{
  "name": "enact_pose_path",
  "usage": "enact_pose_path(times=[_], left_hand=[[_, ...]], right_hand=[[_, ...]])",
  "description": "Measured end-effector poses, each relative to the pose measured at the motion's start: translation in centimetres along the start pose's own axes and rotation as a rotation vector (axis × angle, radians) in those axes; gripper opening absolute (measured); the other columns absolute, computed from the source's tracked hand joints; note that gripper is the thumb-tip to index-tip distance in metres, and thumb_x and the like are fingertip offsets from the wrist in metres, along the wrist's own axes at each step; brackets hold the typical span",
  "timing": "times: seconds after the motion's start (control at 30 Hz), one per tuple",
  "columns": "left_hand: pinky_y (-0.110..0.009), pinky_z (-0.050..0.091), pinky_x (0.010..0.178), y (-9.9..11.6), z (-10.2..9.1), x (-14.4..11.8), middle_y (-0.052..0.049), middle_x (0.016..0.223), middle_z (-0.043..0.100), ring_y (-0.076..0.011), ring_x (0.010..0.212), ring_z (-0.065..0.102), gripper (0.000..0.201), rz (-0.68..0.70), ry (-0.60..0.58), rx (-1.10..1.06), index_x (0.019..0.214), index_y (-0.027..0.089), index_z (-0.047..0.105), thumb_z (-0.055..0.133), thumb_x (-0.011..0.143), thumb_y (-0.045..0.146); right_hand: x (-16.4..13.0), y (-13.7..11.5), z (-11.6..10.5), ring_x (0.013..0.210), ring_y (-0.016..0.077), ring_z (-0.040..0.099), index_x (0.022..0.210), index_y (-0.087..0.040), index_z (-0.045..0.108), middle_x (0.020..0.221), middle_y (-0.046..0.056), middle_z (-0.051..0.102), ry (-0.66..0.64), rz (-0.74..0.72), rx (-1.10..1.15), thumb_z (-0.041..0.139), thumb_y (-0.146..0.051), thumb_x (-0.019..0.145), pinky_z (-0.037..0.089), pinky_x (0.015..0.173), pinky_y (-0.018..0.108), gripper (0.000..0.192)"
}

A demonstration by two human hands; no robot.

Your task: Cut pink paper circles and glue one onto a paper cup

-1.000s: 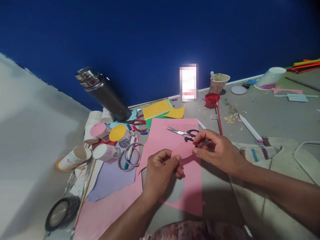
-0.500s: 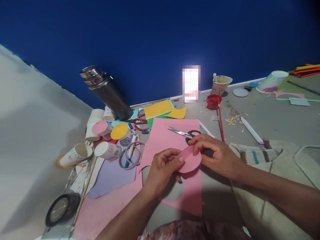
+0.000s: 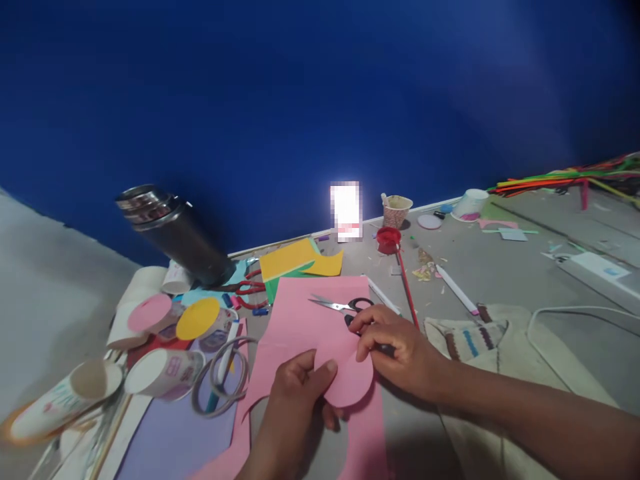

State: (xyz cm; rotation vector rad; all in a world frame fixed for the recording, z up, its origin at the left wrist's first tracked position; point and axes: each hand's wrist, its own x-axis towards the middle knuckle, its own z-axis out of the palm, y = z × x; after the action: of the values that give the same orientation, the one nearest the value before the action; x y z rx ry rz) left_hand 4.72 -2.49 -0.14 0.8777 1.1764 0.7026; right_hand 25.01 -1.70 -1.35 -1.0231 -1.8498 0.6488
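Since half a second ago the head camera has tilted up, and the pink paper circle (image 3: 349,378) has sunk lower between both hands. One circle is pinched: left hand (image 3: 296,393) grips its left edge with the thumb on top, right hand (image 3: 395,347) closes on its upper right edge. It hovers over one pink paper sheet (image 3: 300,327) on the surface. One pair of scissors (image 3: 340,306) lies just behind the right hand. No writing is readable.
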Motion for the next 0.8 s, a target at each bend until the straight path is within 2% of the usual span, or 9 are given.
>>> enact_pose_path(times=[0.27, 0.37, 0.47, 0.6, 0.67, 0.73, 0.8], left_hand=[[-0.019, 0.031, 0.042, -0.9, -0.6, 0.4, 0.002, 0.052, 0.060, -0.0102, 0.038, 0.054, 0.032, -0.031, 0.055, -0.064, 0.075, 0.016, 0.059, 0.080, 0.076, 0.040], [-0.019, 0.035, 0.045, -0.7, -0.6, 0.4, 0.001, 0.056, 0.063, -0.0092, 0.040, 0.053, 0.030, -0.017, 0.073, -0.089, 0.083, 0.015, 0.063, 0.079, 0.078, 0.039], [-0.019, 0.037, 0.046, -0.4, -0.5, 0.3, 0.000, 0.060, 0.064, -0.0080, 0.040, 0.052, 0.029, -0.003, 0.093, -0.117, 0.086, 0.015, 0.064, 0.079, 0.078, 0.039], [-0.019, 0.036, 0.045, 0.0, -0.1, 0.1, 0.000, 0.064, 0.064, -0.0068, 0.040, 0.052, 0.031, 0.002, 0.089, -0.091, 0.078, 0.014, 0.063, 0.079, 0.076, 0.040], [-0.018, 0.035, 0.044, 0.1, 0.0, 0.0, 0.000, 0.067, 0.064, -0.0081, 0.042, 0.055, 0.032, 0.022, 0.081, -0.047, 0.078, 0.014, 0.063, 0.079, 0.075, 0.042], [-0.019, 0.036, 0.044, 0.1, -0.2, 0.0, -0.001, 0.064, 0.063, -0.0089, 0.042, 0.054, 0.032, 0.060, 0.072, 0.022, 0.078, 0.013, 0.065, 0.076, 0.077, 0.043], [-0.021, 0.038, 0.046, 0.1, -0.5, 0.1, -0.001, 0.057, 0.061, -0.0091, 0.041, 0.051, 0.031, 0.111, 0.094, 0.105, 0.077, 0.013, 0.065, 0.071, 0.081, 0.043]], right_hand=[[0.3, 0.1, 0.1, 0.098, 0.0180, 0.067, 0.078, -0.024, 0.070, 0.097, 0.005, 0.069, 0.068, -0.039, 0.010, 0.050, 0.007, 0.070, 0.054, 0.085, 0.031, 0.037], [0.5, 0.1, -0.2, 0.096, 0.0184, 0.067, 0.090, -0.024, 0.069, 0.097, 0.005, 0.070, 0.076, -0.024, 0.013, 0.051, 0.004, 0.075, 0.053, 0.085, 0.031, 0.036], [1.2, 0.1, -1.6, 0.084, 0.0172, 0.066, 0.097, -0.023, 0.066, 0.094, 0.004, 0.071, 0.133, 0.115, -0.066, 0.053, -0.004, 0.082, 0.051, 0.073, 0.028, 0.028], [2.5, 0.6, -4.8, 0.067, 0.0155, 0.061, 0.090, -0.022, 0.068, 0.078, 0.000, 0.068, 0.281, 0.331, -0.156, 0.058, -0.020, 0.086, 0.047, 0.062, 0.026, 0.010], [3.0, 1.0, -5.9, 0.063, 0.0149, 0.059, 0.089, -0.021, 0.068, 0.077, -0.001, 0.068, 0.342, 0.384, -0.142, 0.061, -0.026, 0.087, 0.046, 0.060, 0.027, 0.009], [3.1, 1.4, -6.0, 0.063, 0.0156, 0.059, 0.088, -0.021, 0.069, 0.076, 0.000, 0.069, 0.302, 0.390, -0.167, 0.061, -0.027, 0.088, 0.045, 0.060, 0.027, 0.009], [3.0, 1.9, -5.2, 0.069, 0.0175, 0.063, 0.088, -0.022, 0.068, 0.080, 0.001, 0.071, 0.156, 0.323, -0.226, 0.060, -0.025, 0.089, 0.046, 0.063, 0.029, 0.009]])
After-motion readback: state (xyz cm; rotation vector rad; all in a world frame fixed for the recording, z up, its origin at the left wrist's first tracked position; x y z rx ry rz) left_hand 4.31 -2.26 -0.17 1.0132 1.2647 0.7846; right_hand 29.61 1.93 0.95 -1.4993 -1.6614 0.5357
